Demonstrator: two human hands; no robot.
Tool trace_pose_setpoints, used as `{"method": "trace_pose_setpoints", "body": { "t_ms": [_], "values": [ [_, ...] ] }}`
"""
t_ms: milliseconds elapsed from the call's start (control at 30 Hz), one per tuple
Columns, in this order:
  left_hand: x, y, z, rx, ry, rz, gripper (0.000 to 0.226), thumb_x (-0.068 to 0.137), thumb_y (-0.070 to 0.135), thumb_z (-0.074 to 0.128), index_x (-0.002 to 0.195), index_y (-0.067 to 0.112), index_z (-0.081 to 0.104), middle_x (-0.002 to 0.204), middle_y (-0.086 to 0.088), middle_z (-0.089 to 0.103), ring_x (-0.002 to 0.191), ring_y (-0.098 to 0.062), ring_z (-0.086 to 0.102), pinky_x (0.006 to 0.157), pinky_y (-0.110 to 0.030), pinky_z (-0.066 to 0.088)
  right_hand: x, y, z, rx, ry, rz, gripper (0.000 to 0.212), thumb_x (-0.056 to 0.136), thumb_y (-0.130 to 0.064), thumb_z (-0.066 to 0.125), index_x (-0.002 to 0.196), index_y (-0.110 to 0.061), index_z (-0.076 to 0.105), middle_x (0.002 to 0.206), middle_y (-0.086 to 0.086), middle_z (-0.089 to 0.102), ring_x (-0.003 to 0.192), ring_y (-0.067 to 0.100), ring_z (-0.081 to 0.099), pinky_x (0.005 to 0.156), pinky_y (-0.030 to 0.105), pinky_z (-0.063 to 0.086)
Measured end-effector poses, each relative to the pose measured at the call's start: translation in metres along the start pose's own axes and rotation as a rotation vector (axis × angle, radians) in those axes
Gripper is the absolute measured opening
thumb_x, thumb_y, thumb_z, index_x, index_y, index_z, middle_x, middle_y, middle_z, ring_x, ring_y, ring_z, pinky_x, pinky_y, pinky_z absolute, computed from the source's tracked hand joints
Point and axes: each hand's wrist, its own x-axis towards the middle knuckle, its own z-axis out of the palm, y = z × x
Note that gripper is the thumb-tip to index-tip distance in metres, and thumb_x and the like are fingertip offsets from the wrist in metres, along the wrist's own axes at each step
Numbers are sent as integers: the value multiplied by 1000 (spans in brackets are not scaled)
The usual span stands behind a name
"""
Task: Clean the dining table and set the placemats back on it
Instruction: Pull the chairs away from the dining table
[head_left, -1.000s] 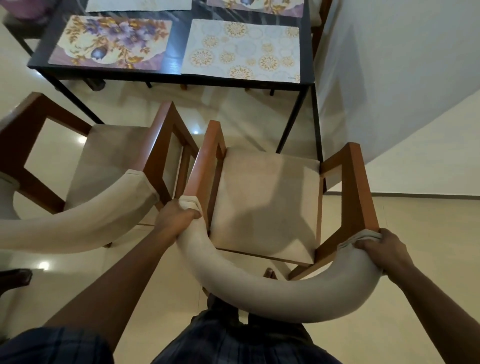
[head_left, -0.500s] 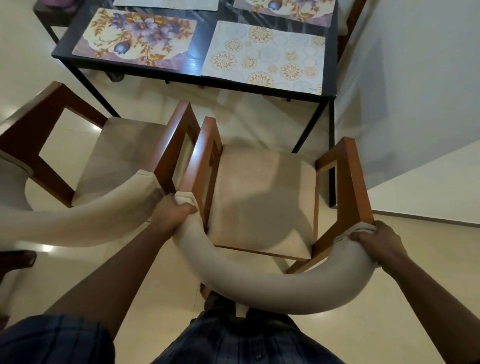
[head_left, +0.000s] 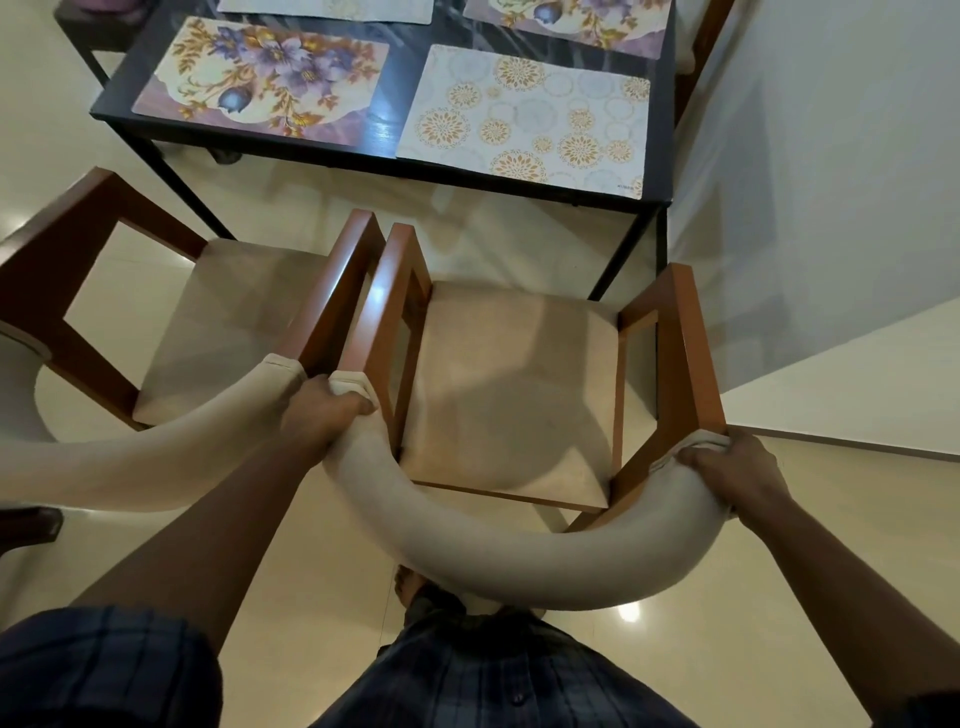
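The black dining table stands ahead with several placemats on it. A floral purple placemat lies at its near left, a cream placemat with gold circles at its near right. Directly below me is a wooden chair with a beige seat and a curved padded backrest. My left hand grips the left end of that backrest. My right hand grips its right end. The chair's seat front sits just short of the table's edge.
A second matching chair stands touching the first on its left. A white wall runs close along the right of the table and chair. Glossy cream floor tiles surround me. A dark stool stands at the far left.
The chair I hold has slid forward toward the table, and the view has moved with it. Both hands keep the same grip on the backrest.
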Motion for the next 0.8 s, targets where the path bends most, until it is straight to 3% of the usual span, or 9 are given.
{"method": "trace_pose_setpoints", "body": {
  "t_ms": [267,800],
  "values": [
    [8,6,-7,4,3,-2,64,84,40,77,138,13,55,130,-14,63,122,-39,60,107,-59,50,6,-11,3,-28,7,3,67,89,-41,78,141,-7,51,132,19,62,115,44,61,80,54,61],
    [10,15,-17,-31,-21,8,55,85,34,77,133,13,59,121,-10,64,119,-37,61,103,-56,52,6,-23,6,-84,6,-5,68,91,-41,75,144,-7,48,137,20,59,118,45,59,82,56,61]
  ]
}}
